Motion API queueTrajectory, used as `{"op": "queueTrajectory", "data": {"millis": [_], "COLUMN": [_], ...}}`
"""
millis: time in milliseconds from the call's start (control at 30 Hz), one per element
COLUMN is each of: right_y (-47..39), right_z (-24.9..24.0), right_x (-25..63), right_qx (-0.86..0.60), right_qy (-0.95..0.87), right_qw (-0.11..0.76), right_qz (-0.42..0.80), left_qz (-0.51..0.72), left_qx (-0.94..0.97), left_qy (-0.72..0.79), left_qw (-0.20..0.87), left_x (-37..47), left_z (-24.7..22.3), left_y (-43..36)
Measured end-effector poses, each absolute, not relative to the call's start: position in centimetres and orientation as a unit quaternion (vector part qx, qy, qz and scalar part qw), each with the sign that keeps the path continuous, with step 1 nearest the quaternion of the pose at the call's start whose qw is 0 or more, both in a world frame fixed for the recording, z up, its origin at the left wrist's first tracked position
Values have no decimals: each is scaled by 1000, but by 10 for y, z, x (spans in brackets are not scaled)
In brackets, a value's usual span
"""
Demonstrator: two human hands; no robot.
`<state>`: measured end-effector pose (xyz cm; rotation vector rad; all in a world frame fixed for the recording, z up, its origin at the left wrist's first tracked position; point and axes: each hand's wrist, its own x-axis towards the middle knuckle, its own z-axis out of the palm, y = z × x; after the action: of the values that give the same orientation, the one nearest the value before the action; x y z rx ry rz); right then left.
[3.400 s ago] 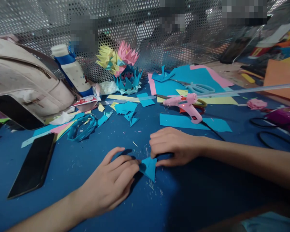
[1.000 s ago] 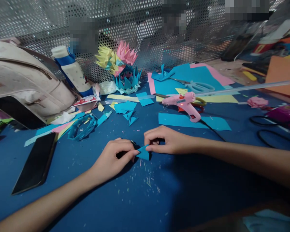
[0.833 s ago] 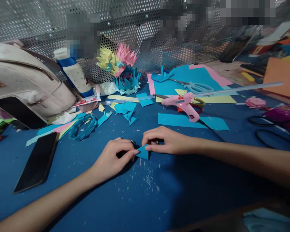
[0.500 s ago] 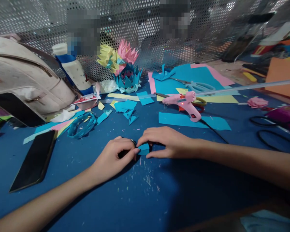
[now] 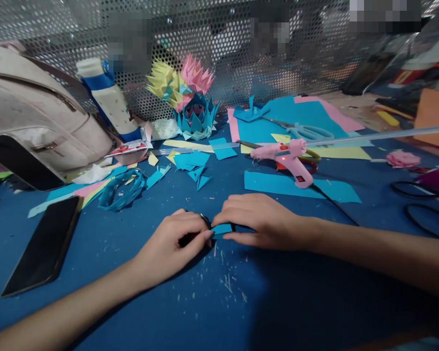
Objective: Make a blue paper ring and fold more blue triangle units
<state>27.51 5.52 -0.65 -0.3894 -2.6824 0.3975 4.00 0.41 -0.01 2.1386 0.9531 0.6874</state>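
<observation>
A small folded piece of blue paper lies between my hands, low over the table. My left hand pinches its left end between thumb and fingers. On the other side, my right hand has its fingers along the far edge and its thumb at the near edge, closed around the piece. Part of the paper is hidden under my fingers. Beyond my right hand, a pink glue gun with a lit red light rests over a blue paper strip.
Blue triangular pieces and scraps lie ahead. Light-blue-handled scissors rest on paper sheets. A folded-paper flower piece stands by the perforated metal panel. Leftward are a phone, a bottle and a backpack.
My right hand's fingers have come down closer over the blue paper, and less of its surface shows. The whole view has shifted slightly, while the things on the table keep their places.
</observation>
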Motion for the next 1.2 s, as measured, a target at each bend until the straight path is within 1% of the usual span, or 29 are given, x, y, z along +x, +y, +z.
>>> {"op": "queueTrajectory", "data": {"millis": [333,567,800,1033,1200], "right_y": [54,55,54,54,55], "right_z": [-7,-5,-4,-6,-5], "right_x": [273,273,275,274,275], "right_qx": [-152,-157,-144,-134,-126], "right_qy": [-963,-967,-967,-959,-959], "right_qw": [205,191,199,234,236], "right_qz": [82,55,70,94,94], "left_qz": [266,265,262,260,262], "left_qx": [821,822,825,825,823], "left_qy": [362,365,362,368,373], "left_qw": [352,349,346,342,339], "left_x": [39,39,40,40,39], "left_z": [-2,-2,-1,-3,-6], "left_y": [4,4,3,4,3]}}
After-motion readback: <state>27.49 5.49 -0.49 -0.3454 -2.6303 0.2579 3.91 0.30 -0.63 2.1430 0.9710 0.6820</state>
